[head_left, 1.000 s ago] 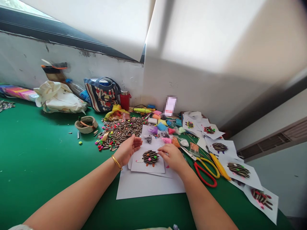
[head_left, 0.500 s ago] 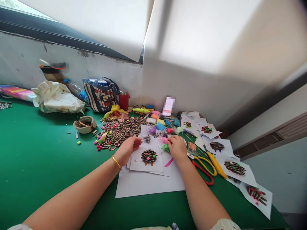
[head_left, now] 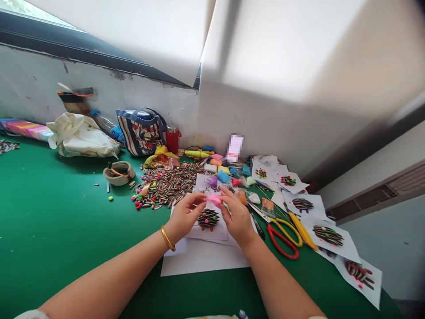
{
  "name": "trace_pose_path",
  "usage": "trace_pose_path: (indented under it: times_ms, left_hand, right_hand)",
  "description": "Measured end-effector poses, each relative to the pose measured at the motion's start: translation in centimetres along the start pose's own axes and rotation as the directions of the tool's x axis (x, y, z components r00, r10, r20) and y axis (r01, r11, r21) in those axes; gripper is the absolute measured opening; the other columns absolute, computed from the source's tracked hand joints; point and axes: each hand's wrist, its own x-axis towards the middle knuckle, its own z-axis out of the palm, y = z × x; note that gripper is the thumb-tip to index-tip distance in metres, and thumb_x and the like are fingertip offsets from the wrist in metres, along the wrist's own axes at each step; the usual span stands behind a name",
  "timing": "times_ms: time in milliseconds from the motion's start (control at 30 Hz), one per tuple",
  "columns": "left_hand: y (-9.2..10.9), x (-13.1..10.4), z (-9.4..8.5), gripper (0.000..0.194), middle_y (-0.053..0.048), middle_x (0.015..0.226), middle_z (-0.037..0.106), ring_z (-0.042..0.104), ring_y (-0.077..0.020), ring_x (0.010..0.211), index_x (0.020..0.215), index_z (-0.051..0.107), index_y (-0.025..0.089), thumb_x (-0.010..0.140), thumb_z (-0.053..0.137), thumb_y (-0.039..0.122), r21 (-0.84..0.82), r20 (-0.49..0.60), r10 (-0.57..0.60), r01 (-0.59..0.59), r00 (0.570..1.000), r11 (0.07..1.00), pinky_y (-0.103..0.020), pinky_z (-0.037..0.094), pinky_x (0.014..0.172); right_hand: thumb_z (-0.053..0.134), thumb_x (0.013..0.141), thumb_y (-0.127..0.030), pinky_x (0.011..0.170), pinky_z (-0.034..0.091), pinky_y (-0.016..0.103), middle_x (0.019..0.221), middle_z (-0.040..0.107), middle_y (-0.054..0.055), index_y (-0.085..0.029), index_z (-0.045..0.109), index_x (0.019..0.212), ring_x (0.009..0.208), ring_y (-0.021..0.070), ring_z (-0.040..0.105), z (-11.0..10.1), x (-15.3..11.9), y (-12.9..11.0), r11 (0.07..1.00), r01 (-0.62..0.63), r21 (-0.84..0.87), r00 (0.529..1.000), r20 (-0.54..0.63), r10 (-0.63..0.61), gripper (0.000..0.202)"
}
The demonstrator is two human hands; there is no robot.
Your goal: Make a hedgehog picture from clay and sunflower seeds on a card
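A small pink packet [head_left: 215, 200] is held up between my two hands, over the sheets of paper. My left hand [head_left: 187, 215] pinches its left side; a gold bangle is on that wrist. The fingers of my right hand [head_left: 236, 217] close on its right side. Below them lies a white card with a seed hedgehog [head_left: 208, 219] dotted with pink, orange and green balls, partly covered by my left hand. Under the card is a larger white sheet [head_left: 202, 261].
Striped seeds [head_left: 172, 181] with coloured balls are heaped at the back left, beside a clay bowl [head_left: 119, 173]. Clay packets [head_left: 224, 176] lie behind my hands. Scissors [head_left: 282, 239], a yellow cutter [head_left: 303, 230] and seed-picture cards [head_left: 328, 237] are at the right.
My right hand has lifted the pink packet from the table and moved left. My left hand has moved right and now grips it too. The view has shifted slightly.
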Motion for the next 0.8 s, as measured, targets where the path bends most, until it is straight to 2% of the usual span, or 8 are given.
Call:
trace_pose_path:
  times_ms: [167,300,467,667,800]
  left_hand:
    - [0.1,0.0,-0.3,0.02,-0.006,0.096,0.069,0.062,-0.0206,0.083,0.095,0.073,0.023,0.076,0.071,0.031,0.136,-0.045,0.026,-0.019,0.999,0.991,-0.03,0.048,0.075]
    - [-0.4,0.4,-1.0,0.022,-0.003,0.091,0.071,0.063,-0.0199,0.082,0.097,0.072,0.024,0.078,0.069,0.032,0.305,0.021,0.097,-0.099,0.995,0.947,-0.03,0.048,0.075]
    - [-0.6,0.8,-1.6,0.013,-0.001,0.077,0.068,0.06,-0.0163,0.073,0.079,0.071,0.02,0.082,0.065,0.031,0.502,0.075,0.152,-0.169,0.986,0.848,-0.028,0.045,0.069]
    - [-0.1,0.7,-1.7,0.013,-0.001,0.081,0.067,0.058,-0.0159,0.078,0.082,0.066,0.019,0.089,0.056,0.025,0.605,0.153,0.266,-0.303,0.952,0.737,-0.029,0.044,0.073]
    - [0.1,0.7,-1.7,0.011,-0.002,0.084,0.067,0.059,-0.0158,0.08,0.087,0.067,0.02,0.088,0.058,0.027,0.582,0.179,0.278,-0.329,0.944,0.744,-0.028,0.044,0.074]
  right_hand:
    - [0.045,0.095,-0.023,0.101,0.046,0.037,0.128,0.06,0.01,-0.021,0.058,0.114,0.12,0.0203,0.055,0.5,-0.2,-0.2,0.998,0.066,0.012,0.998,0.008,-0.066,0.023]
    - [0.049,0.093,-0.022,0.096,0.049,0.039,0.123,0.063,0.01,-0.021,0.058,0.11,0.112,0.0213,0.059,0.7,-0.2,-0.3,0.991,0.133,-0.014,0.991,-0.023,-0.133,0.02]
    - [0.051,0.091,-0.019,0.092,0.05,0.039,0.117,0.065,0.009,-0.022,0.059,0.108,0.107,0.0214,0.06,0.7,-0.2,-0.6,0.986,0.167,-0.004,0.986,-0.031,-0.167,0.019]
    - [0.052,0.091,-0.02,0.093,0.05,0.04,0.113,0.065,0.009,-0.022,0.059,0.108,0.107,0.0214,0.06,0.6,-0.1,-0.2,0.989,0.142,0.045,0.989,-0.044,-0.14,0.019]
    - [0.052,0.091,-0.021,0.093,0.049,0.039,0.112,0.066,0.009,-0.021,0.06,0.106,0.107,0.0209,0.06,0.5,-0.1,-0.1,0.99,0.116,0.077,0.992,-0.062,-0.112,0.017]
